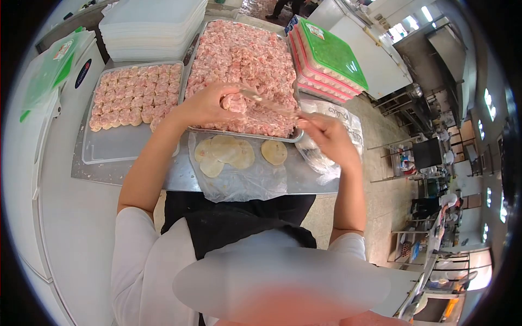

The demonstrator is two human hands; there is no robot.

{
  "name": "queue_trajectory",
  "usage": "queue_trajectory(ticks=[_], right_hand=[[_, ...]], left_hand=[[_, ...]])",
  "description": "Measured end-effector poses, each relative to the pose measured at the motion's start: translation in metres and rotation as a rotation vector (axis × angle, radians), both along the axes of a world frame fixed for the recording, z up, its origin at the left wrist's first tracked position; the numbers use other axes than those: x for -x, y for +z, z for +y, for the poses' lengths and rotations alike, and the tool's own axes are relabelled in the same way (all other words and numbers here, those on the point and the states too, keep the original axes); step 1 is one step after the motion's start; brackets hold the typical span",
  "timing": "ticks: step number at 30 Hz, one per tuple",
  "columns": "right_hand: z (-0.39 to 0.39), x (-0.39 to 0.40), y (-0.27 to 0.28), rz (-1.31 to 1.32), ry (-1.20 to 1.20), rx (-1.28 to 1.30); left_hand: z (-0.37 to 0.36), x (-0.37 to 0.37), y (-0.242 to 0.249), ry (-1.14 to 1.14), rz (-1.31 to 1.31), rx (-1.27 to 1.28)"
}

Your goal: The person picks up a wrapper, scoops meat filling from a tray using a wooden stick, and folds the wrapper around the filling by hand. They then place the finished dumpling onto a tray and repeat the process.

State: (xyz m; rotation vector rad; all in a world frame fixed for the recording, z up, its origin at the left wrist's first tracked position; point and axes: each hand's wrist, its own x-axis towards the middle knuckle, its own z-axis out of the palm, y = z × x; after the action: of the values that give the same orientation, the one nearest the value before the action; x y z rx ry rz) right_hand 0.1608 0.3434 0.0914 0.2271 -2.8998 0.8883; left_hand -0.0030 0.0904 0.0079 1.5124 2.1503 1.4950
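Above the near part of a metal tray [251, 132] heaped with minced meat [239, 51], my left hand [209, 106] is curled round a dumpling [234, 103] topped with meat. My right hand [330, 140] grips a flat spreading tool [272, 103] whose blade reaches left to the dumpling; meat smears partly hide it. Round dumpling wrappers [224, 152] overlap on a plastic sheet [244, 182] close to my body, and a single wrapper [273, 152] lies to their right. Left of the meat, a clear tray [117, 149] bears rows of filled dumplings [136, 95].
White stacked lids or trays [152, 27] stand at the back left. Pink trays with a green lid [334, 51] are stacked right of the meat. A plastic bag [321, 157] lies beneath my right hand, near the table edge. Other people are far off at right.
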Motion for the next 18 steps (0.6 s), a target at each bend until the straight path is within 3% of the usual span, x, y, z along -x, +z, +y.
queue_trajectory(ticks=[2, 3, 5, 7, 9, 11, 13, 14, 16, 18], right_hand=[[-0.014, 0.004, -0.024, 0.172, 0.184, -0.048], [-0.023, 0.003, -0.027, 0.007, 0.114, 0.059], [-0.006, 0.009, -0.027, 0.030, 0.078, -0.045], [-0.010, 0.004, -0.019, 0.056, 0.041, -0.142], [-0.034, -0.010, -0.003, 0.173, -0.176, -0.332], [-0.031, -0.002, -0.032, 0.229, -0.105, -0.291], [-0.002, 0.011, -0.083, 0.354, 0.001, -0.203], [0.005, 0.008, -0.081, 0.351, 0.005, -0.203], [0.018, 0.006, -0.072, -0.123, -0.235, -0.621], [0.031, -0.001, -0.059, -0.124, -0.236, -0.601]], left_hand=[[0.002, -0.004, 0.009, -0.067, -0.001, -0.040], [0.004, -0.004, 0.012, -0.110, -0.049, 0.028], [0.008, -0.006, 0.010, -0.151, -0.094, 0.098], [0.014, -0.011, -0.005, 0.141, -0.080, 0.108], [0.020, -0.004, -0.024, 0.154, -0.070, 0.104], [0.023, 0.000, -0.019, 0.166, -0.063, 0.096], [0.023, -0.005, 0.000, 0.109, -0.211, 0.388], [0.020, -0.008, -0.008, 0.112, -0.214, 0.388], [0.009, -0.012, -0.022, 0.297, -0.046, 0.170], [-0.001, -0.012, -0.011, 0.221, -0.178, 0.158]])
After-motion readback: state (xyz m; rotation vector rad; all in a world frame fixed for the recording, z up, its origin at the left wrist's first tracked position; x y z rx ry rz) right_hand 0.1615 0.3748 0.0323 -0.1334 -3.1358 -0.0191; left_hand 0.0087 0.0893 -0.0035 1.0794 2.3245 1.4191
